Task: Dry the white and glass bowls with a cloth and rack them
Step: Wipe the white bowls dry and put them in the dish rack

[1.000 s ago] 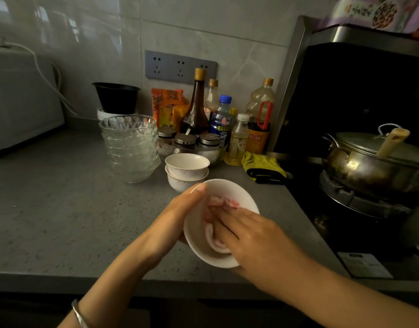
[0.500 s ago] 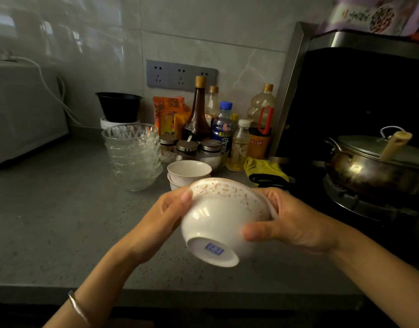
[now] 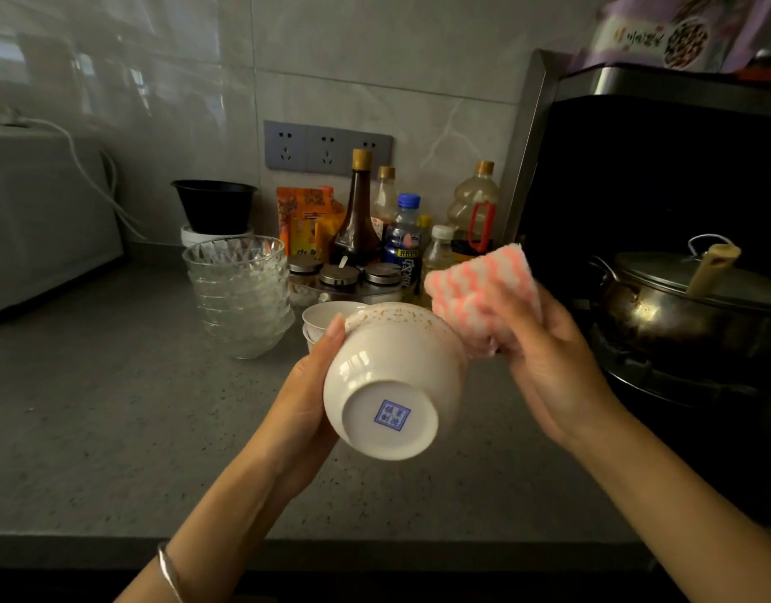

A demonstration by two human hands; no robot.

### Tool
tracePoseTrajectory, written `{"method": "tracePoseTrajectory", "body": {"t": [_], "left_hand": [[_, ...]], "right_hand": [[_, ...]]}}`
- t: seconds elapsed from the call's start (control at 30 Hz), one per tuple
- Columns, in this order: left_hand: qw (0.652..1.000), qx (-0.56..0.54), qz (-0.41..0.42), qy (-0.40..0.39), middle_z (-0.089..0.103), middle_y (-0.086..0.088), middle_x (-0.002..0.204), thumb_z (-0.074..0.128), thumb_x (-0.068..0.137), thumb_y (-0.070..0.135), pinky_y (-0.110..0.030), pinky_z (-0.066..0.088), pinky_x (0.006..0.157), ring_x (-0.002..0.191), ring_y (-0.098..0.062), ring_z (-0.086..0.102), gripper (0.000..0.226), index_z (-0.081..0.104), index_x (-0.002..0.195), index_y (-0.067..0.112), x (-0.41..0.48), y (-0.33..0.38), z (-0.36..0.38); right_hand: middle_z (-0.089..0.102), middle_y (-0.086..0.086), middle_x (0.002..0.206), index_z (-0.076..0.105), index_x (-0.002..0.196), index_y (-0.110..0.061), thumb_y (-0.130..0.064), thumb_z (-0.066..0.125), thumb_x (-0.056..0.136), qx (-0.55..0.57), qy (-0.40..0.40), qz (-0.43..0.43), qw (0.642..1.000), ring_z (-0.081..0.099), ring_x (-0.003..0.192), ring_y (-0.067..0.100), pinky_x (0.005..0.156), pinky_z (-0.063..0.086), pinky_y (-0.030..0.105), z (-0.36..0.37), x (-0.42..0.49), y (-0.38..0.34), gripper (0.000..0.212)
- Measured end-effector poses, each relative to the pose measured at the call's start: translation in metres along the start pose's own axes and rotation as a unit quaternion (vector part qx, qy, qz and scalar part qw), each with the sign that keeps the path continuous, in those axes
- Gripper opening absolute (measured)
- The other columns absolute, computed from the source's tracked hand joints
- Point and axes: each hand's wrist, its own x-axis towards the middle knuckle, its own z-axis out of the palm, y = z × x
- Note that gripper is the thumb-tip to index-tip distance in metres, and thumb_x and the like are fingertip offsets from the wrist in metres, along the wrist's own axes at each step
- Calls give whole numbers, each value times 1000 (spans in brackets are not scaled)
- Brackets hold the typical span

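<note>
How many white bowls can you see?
3. One bowl in the left hand; a stacked pair behind it on the counter, partly hidden.

the inside of the tilted white porcelain bowl faces away, so only its outer wall and foot show. the square blue mark on the foot is too small to read. most fingers of the left hand lie behind the bowl, with one fingertip showing at the rim. the folded pink-and-white striped cloth covers the fingertips of the right hand. both forearms run off the bottom edge. the held bowl hides most of the stacked small white bowls. the purple printed packet is blurred and cut by the top edge, the lidded steel pot by the right edge, the white appliance by the left.
</note>
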Motion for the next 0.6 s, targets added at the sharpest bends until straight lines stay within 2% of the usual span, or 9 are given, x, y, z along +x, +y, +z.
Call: {"method": "tracePoseTrajectory", "body": {"t": [0.03, 0.1, 0.13, 0.2, 0.27, 0.4, 0.53, 0.6], "left_hand": [[1000, -18, -5, 7, 76, -1, 91, 43, 66, 62, -25, 57, 63, 79, -13, 72, 47, 72, 90, 33, -1, -2, 1], [998, -55, -7, 13, 75, -1, 91, 39, 75, 61, -25, 56, 63, 80, -12, 72, 49, 68, 99, 29, 0, -6, 3], [997, -76, -6, 19, 75, -2, 92, 38, 80, 59, -25, 56, 63, 80, -12, 71, 50, 68, 103, 26, 1, -8, 5], [992, -123, -3, 35, 75, -3, 92, 38, 89, 55, -25, 56, 64, 81, -11, 71, 48, 67, 106, 21, 3, -11, 9], [987, -152, -6, 45, 74, -5, 95, 37, 94, 51, -28, 53, 71, 83, -12, 71, 47, 66, 109, 18, 3, -12, 12], [982, -173, -24, 67, 72, -12, 104, 38, 95, 51, -34, 55, 76, 92, -20, 70, 52, 62, 120, 13, 3, -12, 11], [977, -184, -57, 92, 70, -19, 109, 44, 91, 54, -34, 59, 71, 97, -27, 70, 60, 56, 129, 8, 4, -14, 16], [978, -170, -58, 105, 71, -19, 107, 48, 85, 56, -32, 60, 67, 95, -28, 70, 64, 57, 126, 8, 5, -16, 20]], "right_hand": [[69, -9, 113, 68, 107, -34, -66, 62, 73, -17, -28, -36, 999, 61, 111, 8, 88, 48, 22, 5, -4, -4, 47], [59, -7, 131, 61, 123, -19, -45, 45, 94, -76, -102, -92, 988, 49, 126, 5, 98, 41, 16, 19, -14, -4, 42], [52, -5, 140, 57, 128, -14, -34, 41, 98, -110, -115, -119, 980, 41, 134, 5, 106, 35, 18, 27, -19, 0, 39], [42, -2, 148, 51, 134, -12, -21, 36, 100, -178, -86, -187, 962, 30, 141, 11, 116, 26, 35, 38, -27, 11, 38], [38, 2, 151, 47, 137, -9, -14, 34, 100, -219, -49, -241, 944, 27, 143, 19, 116, 23, 47, 44, -33, 21, 40], [32, 5, 154, 47, 137, -11, -18, 33, 102, -315, -18, -300, 900, 25, 144, 22, 117, 24, 43, 43, -49, 41, 38], [28, 2, 154, 34, 144, -14, -27, 26, 106, -492, -15, -339, 802, 20, 145, 24, 117, 22, 43, 38, -54, 60, 41], [28, 2, 154, 31, 145, -15, -28, 26, 106, -533, -18, -352, 769, 21, 145, 25, 117, 22, 45, 36, -49, 57, 42]]}}
